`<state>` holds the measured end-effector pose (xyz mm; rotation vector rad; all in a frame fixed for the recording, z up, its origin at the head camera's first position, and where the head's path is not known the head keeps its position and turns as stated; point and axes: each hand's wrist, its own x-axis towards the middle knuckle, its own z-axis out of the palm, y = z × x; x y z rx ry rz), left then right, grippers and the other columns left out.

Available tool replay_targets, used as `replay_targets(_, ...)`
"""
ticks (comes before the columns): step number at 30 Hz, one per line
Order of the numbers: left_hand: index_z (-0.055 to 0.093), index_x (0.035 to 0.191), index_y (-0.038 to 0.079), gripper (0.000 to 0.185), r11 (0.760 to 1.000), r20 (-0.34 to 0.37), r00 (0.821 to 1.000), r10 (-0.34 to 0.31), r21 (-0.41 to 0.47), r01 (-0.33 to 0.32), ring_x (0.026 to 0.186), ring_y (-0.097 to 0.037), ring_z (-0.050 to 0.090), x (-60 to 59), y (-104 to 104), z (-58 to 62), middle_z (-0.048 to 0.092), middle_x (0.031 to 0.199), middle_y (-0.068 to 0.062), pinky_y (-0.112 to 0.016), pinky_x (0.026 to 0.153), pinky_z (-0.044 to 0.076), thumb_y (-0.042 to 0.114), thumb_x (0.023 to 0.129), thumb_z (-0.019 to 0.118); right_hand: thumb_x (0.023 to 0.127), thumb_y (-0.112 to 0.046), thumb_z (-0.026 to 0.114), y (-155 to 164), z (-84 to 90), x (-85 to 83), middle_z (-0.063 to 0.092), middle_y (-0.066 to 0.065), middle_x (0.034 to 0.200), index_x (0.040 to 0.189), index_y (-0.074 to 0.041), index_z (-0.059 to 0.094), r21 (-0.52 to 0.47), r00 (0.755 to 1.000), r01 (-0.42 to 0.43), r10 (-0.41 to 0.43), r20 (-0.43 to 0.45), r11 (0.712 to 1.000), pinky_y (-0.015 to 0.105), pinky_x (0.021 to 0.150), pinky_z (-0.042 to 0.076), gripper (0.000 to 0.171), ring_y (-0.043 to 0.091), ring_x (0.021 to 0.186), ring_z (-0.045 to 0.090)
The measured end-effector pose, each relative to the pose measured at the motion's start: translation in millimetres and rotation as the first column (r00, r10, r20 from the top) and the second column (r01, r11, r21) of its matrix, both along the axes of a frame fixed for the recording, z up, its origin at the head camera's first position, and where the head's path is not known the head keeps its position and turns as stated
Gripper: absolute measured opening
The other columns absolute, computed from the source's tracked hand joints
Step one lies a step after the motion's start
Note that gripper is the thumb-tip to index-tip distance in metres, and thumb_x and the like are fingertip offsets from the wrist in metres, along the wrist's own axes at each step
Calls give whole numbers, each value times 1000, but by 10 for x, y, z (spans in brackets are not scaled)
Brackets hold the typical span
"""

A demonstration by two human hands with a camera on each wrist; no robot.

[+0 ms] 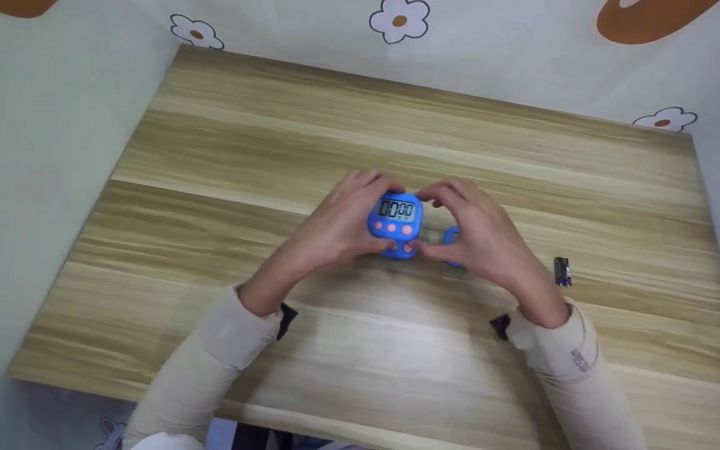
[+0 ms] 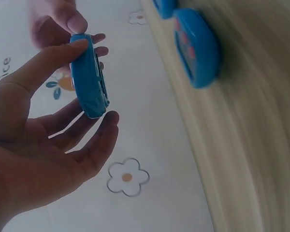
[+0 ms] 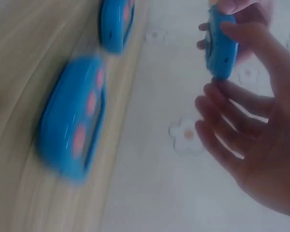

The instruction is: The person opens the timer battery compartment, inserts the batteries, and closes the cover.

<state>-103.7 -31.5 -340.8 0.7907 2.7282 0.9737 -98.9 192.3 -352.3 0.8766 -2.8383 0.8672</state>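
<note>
The wooden table [image 1: 360, 125] fills most of your head view, with flowered wall covering [image 1: 522, 50] along the top of the frame. At the centre, your left hand [image 1: 341, 228] and right hand [image 1: 482, 237] hold the blue timer [image 1: 397, 222] between them above the table, its display facing you. In each wrist view the thumb and fingertips [image 2: 108, 121] pinch the timer's edges. Another blue piece [image 1: 452, 237] lies partly hidden under your right hand. A small battery [image 1: 562, 271] lies at centre right, well apart.
</note>
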Motion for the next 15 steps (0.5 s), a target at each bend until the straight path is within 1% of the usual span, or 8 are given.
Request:
replay_targets(4,55,126,6,64,997,-15,1000,21,-75,-22,115,-26,47,-85,-141,-173,57,123,-7,-40,105,40,14,70,85,72,-42,82,-279,-105,-119,61,4,111,117,-11,63,150,999,1,5,-35,989,41,88,48,58,24,101,59)
replay_targets(6,56,124,4,62,995,-19,1000,20,-95,-21,112,-27,48,-123,-168,-258,58,121,-9,-40,101,42,12,70,84,73,-41,82,-361,-166,-158,61,6,109,116,-9,63,215,999,1,8,-40,977,43,90,47,57,25,101,58)
replay_targets(8,56,123,2,60,994,-18,1000,4,-108,-6,108,-29,49,-160,-160,-335,59,119,-11,-40,99,43,10,70,83,74,-42,81,-398,-223,-182,60,6,107,116,-8,63,271,999,4,5,-32,963,43,91,46,57,26,102,57)
replay_targets(12,57,121,0,57,991,-6,999,-41,-126,40,106,-31,50,-221,-83,-454,59,117,-13,-41,98,41,11,71,82,74,-42,81,-374,-319,-205,59,6,104,115,-7,63,342,1000,16,-20,8,940,41,88,45,57,25,98,57)
replay_targets(15,57,122,0,55,988,17,999,-43,-146,45,107,-31,49,-248,-29,-499,59,119,-14,-40,99,41,13,74,81,74,-43,81,-348,-372,-220,60,6,104,115,-6,63,364,999,21,-32,27,931,42,89,46,57,25,96,57)
